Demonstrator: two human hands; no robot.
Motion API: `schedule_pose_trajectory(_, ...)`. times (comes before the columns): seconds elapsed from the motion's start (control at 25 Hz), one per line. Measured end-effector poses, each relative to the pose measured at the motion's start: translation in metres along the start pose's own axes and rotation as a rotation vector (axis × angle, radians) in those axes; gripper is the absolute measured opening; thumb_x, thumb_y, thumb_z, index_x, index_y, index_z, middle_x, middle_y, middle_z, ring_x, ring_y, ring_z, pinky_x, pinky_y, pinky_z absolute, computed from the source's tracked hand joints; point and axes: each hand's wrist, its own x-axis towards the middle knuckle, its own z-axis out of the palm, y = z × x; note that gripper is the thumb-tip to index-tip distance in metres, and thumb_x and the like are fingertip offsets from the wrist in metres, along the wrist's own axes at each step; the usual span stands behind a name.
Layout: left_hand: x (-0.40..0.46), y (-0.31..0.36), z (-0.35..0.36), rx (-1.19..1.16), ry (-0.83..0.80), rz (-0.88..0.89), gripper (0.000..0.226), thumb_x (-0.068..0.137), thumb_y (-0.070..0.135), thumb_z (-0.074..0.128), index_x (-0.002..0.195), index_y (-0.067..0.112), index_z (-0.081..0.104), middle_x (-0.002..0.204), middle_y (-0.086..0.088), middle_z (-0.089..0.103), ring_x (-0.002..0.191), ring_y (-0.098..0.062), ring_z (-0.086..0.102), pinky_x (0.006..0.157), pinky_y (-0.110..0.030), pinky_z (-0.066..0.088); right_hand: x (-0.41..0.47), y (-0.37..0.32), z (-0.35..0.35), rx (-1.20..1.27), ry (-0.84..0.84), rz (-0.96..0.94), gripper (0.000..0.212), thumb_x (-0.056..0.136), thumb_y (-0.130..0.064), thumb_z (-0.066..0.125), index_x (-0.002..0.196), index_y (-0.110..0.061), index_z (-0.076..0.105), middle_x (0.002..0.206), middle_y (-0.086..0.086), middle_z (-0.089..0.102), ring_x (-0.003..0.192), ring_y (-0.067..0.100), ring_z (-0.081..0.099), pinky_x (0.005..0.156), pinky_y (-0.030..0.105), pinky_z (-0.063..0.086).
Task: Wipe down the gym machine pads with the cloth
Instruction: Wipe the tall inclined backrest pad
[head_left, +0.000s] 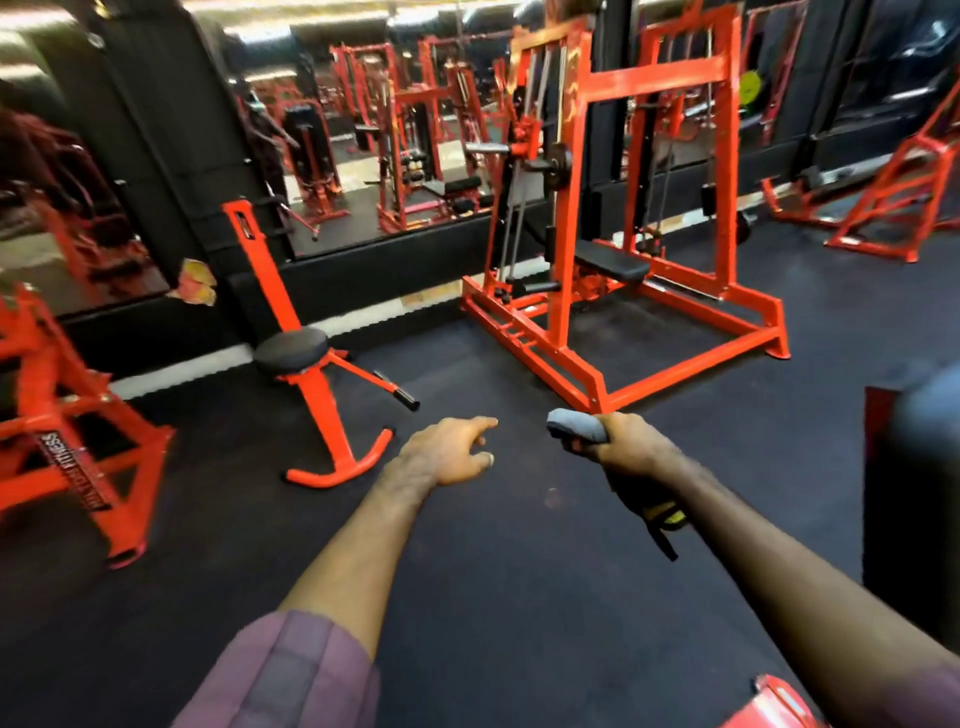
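Observation:
My right hand (631, 441) grips a bunched grey cloth (574, 425), held out over the dark floor. A dark item with a yellow patch (649, 512) hangs under that wrist. My left hand (452, 451) reaches forward beside it, fingers loosely extended, holding nothing. Ahead to the left stands a red machine with a round black seat pad (291, 351). Farther back on the right, a large red frame machine (613, 218) carries a flat black bench pad (613, 262). Neither hand touches a pad.
Black rubber floor (493, 545) stretches between me and the machines. A red angled machine (67, 431) stands at the left edge. A dark block with a red side (909, 493) rises at the right. Mirrors (363, 130) line the back wall. A red object (779, 701) sits bottom right.

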Motion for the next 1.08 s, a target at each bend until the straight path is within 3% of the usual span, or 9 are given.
schedule_pose_trajectory(0.08,0.009,0.000,-0.019,0.032,0.033,0.037,0.067,0.094,0.048,0.060,0.158,0.041,0.040,0.142,0.016,0.065,0.135,-0.019,0.058,0.107,-0.043,0.051,0.017,-0.004,-0.011,0.062,0.010,-0.025,0.039,0.084,-0.065,0.072,0.122,-0.058,0.067,0.100,-0.019,0.078,0.095,0.006,0.074,0.094,0.036,0.060)
schedule_pose_trajectory(0.16,0.038,-0.056,-0.074,0.042,0.079,-0.059,0.065,0.097,0.044,0.062,0.159,0.039,0.040,0.143,0.016,0.064,0.136,-0.017,0.057,0.106,-0.043,0.051,0.093,-0.065,-0.017,0.028,0.021,-0.101,0.038,0.086,-0.059,0.075,0.123,-0.048,0.070,0.103,-0.016,0.077,0.099,0.008,0.073,0.097,0.036,0.058)
schedule_pose_trajectory(0.24,0.049,-0.073,-0.090,0.043,0.114,-0.067,0.065,0.097,0.043,0.062,0.158,0.039,0.041,0.143,0.016,0.064,0.137,-0.016,0.056,0.107,-0.045,0.051,0.113,-0.078,-0.021,0.054,0.035,-0.115,0.039,0.087,-0.057,0.076,0.122,-0.042,0.072,0.104,-0.014,0.077,0.101,0.010,0.073,0.097,0.035,0.057)
schedule_pose_trajectory(0.44,0.123,-0.176,-0.108,0.061,0.141,-0.186,0.070,0.088,0.050,0.058,0.155,0.041,0.044,0.146,0.011,0.062,0.137,-0.022,0.057,0.107,-0.047,0.051,0.248,-0.122,0.017,0.027,-0.007,-0.200,0.037,0.090,-0.060,0.072,0.114,-0.032,0.072,0.098,-0.011,0.075,0.091,0.013,0.071,0.087,0.036,0.057)
schedule_pose_trajectory(0.6,0.202,-0.250,-0.146,0.061,0.116,-0.266,0.062,0.095,0.042,0.063,0.155,0.039,0.045,0.147,0.009,0.062,0.137,-0.021,0.057,0.106,-0.043,0.051,0.371,-0.175,0.014,-0.042,-0.068,-0.227,0.030,0.093,-0.059,0.070,0.106,-0.031,0.069,0.089,-0.006,0.073,0.083,0.019,0.071,0.079,0.037,0.057)
schedule_pose_trajectory(0.88,0.358,-0.374,-0.199,-0.003,0.201,-0.313,0.060,0.094,0.041,0.063,0.152,0.042,0.049,0.143,0.016,0.063,0.136,-0.016,0.058,0.109,-0.044,0.050,0.588,-0.255,0.029,-0.185,-0.102,-0.313,0.025,0.094,-0.055,0.071,0.109,-0.034,0.070,0.100,-0.006,0.074,0.091,0.017,0.071,0.089,0.044,0.059)
schedule_pose_trajectory(0.96,0.398,-0.406,-0.209,-0.009,0.211,-0.288,0.061,0.094,0.041,0.064,0.153,0.040,0.048,0.143,0.015,0.064,0.134,-0.015,0.059,0.108,-0.045,0.051,0.639,-0.265,0.038,-0.215,-0.086,-0.331,0.029,0.095,-0.052,0.070,0.118,-0.034,0.069,0.110,-0.006,0.073,0.100,0.018,0.070,0.095,0.045,0.057)
schedule_pose_trajectory(1.08,0.494,-0.480,-0.226,-0.007,0.236,-0.259,0.061,0.094,0.040,0.064,0.154,0.035,0.050,0.141,0.010,0.065,0.131,-0.016,0.062,0.106,-0.042,0.053,0.755,-0.285,0.062,-0.432,0.029,-0.376,0.059,0.098,-0.048,0.067,0.152,-0.031,0.051,0.143,-0.001,0.061,0.129,0.026,0.058,0.108,0.048,0.049)
